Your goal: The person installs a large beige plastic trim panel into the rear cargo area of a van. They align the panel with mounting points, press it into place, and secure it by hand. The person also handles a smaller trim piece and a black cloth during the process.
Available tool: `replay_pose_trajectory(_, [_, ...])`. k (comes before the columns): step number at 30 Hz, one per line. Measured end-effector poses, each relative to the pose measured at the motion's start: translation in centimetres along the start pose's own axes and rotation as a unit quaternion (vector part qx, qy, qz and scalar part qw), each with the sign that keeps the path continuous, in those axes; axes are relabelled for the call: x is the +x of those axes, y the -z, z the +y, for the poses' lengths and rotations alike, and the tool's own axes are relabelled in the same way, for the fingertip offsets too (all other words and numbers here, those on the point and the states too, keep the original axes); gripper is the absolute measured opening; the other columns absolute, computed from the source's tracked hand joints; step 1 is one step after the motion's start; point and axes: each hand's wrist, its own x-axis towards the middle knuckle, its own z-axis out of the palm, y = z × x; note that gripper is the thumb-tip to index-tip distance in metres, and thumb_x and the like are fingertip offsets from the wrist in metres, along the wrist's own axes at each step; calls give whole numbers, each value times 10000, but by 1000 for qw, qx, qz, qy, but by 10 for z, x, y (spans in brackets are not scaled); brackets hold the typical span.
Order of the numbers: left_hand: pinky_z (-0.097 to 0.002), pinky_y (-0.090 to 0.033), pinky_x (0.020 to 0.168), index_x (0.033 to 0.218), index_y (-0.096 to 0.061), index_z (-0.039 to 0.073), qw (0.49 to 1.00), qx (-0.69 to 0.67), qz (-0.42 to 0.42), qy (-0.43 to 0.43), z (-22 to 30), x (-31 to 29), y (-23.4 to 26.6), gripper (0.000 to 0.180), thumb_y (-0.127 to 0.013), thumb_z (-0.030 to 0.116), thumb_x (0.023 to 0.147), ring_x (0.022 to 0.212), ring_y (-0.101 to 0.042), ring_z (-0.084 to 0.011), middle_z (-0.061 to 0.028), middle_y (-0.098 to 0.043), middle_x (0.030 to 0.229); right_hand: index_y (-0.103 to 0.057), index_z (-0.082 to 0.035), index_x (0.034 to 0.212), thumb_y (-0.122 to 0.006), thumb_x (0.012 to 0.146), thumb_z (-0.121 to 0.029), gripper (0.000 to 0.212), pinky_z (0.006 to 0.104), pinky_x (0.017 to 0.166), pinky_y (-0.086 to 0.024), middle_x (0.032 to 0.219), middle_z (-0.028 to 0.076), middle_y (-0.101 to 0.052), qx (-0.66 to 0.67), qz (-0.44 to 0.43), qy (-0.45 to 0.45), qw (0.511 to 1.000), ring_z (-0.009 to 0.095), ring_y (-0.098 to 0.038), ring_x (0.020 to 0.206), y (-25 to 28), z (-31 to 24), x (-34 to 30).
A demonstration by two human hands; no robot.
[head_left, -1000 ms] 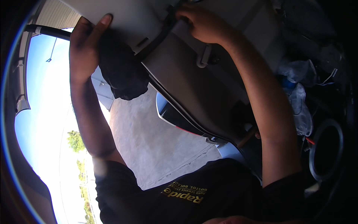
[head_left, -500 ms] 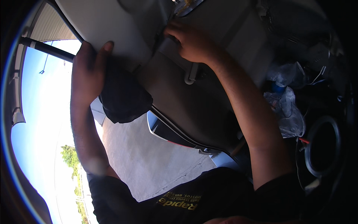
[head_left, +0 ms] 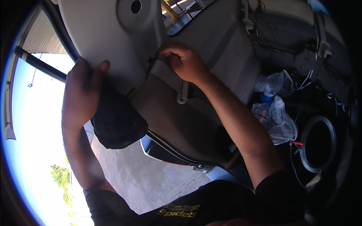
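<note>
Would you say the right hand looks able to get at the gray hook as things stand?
Probably yes: the gray hook sits just below the right hand, with nothing visible between them.

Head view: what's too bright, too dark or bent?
Head view: the sky glares nearly white; head view: the pale panel at the left hand is readable, while the coiled tubing lies amid shadow; head view: outer edges bow, with bluish fringing far left.

One pale panel (head_left: 94, 35): one left hand (head_left: 79, 96) at its left edge, one right hand (head_left: 187, 67) at its right, one black cloth (head_left: 117, 124) below it, one ring-shaped coil (head_left: 333, 139) well to its right.
</note>
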Motion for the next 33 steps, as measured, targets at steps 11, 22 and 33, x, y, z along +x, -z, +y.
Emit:
replay_pose_trajectory(11, [-394,-496,754,982,-626,-54,997,-38,53,-46,-1,6,-11,345,-672,286,1015,745,-652,-289,-211,-681,807,-396,-20,1521,-703,927,-449,794,403,1165,-404,1489,191,-518,-1,-110,-140,984,305,-524,1390,16,25,99])
replay_pose_trajectory(22, [-396,-521,701,945,-663,-51,989,9,123,-81,26,7,-22,413,-747,353,969,729,-710,-299,-205,-711,787,-501,-35,1468,-821,914,-384,729,394,1123,-453,1387,124,-611,151,-248,-197,937,254,-564,1311,41,59,107])
replay_pose_trajectory(33, [-440,-499,653,877,-605,-46,989,61,104,-80,12,9,-20,445,-733,369,976,705,-678,-414,-249,-658,738,-276,-19,1596,-713,970,-504,905,399,1189,-340,1534,115,-464,383,-149,-122,903,240,-426,1428,23,70,135])
